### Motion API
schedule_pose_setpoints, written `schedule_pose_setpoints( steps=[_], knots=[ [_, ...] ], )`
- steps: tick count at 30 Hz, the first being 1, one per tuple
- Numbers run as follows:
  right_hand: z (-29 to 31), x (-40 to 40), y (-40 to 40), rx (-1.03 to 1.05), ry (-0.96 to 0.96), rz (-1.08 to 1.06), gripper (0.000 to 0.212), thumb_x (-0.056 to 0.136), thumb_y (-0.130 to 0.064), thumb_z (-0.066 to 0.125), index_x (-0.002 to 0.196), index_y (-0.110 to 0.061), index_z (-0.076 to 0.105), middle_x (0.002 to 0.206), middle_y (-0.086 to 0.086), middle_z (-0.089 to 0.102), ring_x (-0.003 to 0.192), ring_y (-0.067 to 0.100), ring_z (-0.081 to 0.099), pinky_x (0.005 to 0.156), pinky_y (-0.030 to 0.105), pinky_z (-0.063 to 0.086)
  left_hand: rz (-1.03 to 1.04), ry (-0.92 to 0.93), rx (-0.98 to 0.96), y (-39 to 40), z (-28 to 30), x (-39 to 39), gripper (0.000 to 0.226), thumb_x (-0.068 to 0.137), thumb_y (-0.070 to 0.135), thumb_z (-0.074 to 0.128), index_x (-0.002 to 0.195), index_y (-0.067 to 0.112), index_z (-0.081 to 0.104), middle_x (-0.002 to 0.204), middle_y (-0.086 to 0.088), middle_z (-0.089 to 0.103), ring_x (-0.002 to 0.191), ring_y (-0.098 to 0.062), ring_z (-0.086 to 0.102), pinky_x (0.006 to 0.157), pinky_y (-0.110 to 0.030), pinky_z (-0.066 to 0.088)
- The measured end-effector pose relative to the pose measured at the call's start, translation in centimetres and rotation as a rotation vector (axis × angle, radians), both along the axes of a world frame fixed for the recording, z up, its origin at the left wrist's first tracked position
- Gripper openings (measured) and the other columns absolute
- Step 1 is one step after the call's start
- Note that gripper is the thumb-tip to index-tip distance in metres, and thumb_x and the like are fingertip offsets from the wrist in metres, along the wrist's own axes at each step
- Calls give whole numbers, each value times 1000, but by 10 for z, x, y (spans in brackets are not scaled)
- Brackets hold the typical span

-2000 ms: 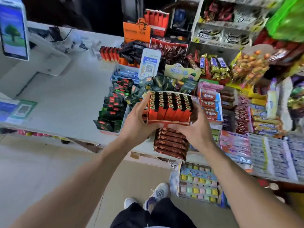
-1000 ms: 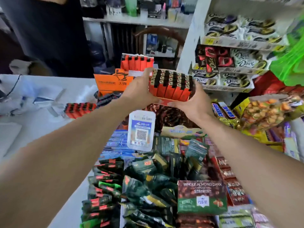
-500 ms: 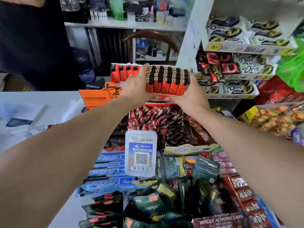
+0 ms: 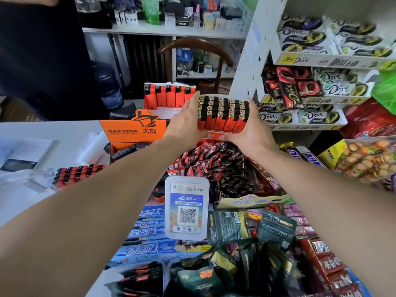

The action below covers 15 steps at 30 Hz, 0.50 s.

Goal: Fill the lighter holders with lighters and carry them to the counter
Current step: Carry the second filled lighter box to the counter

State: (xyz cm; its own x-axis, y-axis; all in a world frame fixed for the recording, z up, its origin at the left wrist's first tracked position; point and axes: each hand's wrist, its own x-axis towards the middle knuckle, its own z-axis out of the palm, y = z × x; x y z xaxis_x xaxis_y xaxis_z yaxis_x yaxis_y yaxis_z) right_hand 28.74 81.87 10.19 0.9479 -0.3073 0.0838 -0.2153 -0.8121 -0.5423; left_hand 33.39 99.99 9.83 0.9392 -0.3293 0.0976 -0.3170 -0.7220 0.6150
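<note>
A holder full of red lighters with black tops [image 4: 222, 115] is held between both my hands, out over the back of the snack display. My left hand [image 4: 186, 123] grips its left side and my right hand [image 4: 249, 133] grips its right side and bottom edge. Just behind and to the left stands a second holder of red lighters [image 4: 168, 97], upright. A third batch of red lighters [image 4: 79, 173] lies on its side on the white counter [image 4: 64, 133] to the left.
An orange display box [image 4: 132, 130] sits left of my hands. Below them lie red snack packets [image 4: 205, 163], a QR payment stand [image 4: 186, 207] and green pouches [image 4: 231, 228]. White shelves of Dove chocolate [image 4: 317, 86] rise at the right. A person in dark clothes [image 4: 42, 61] stands behind the counter.
Both hands have carried the full lighter holder up from the near edge of the display and forward to its far end, beside the standing holder.
</note>
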Motion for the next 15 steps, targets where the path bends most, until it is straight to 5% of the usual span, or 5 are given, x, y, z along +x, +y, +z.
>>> schedule_pose_setpoints(
  steps=[7, 11, 15],
  knots=[
    [10, 7, 4, -157, 57, -11, 128, 70, -47, 88, 159, -28, -2, 118, 8, 66, 96, 29, 66, 73, 35, 51, 40, -77, 11, -1, -6, -3, 112, 82, 27, 85, 162, 17, 6, 160, -3, 28, 120, -26, 58, 95, -32, 49],
    [19, 22, 5, -218, 67, 50, 108, 69, -36, 91, 151, -21, 21, 116, 11, 64, 99, 29, 63, 76, 35, 51, 60, -60, 8, 0, -5, -5, 105, 88, 17, 78, 162, 20, 3, 157, -8, 35, 123, -29, 57, 98, -37, 50],
    [20, 29, 7, -254, 95, 48, 106, 74, -30, 89, 153, -19, 19, 126, 15, 60, 105, 32, 62, 74, 32, 44, 108, -46, -17, -2, -2, -6, 106, 89, 10, 76, 162, 22, 1, 152, -10, 43, 125, -30, 55, 98, -37, 48]
  ],
)
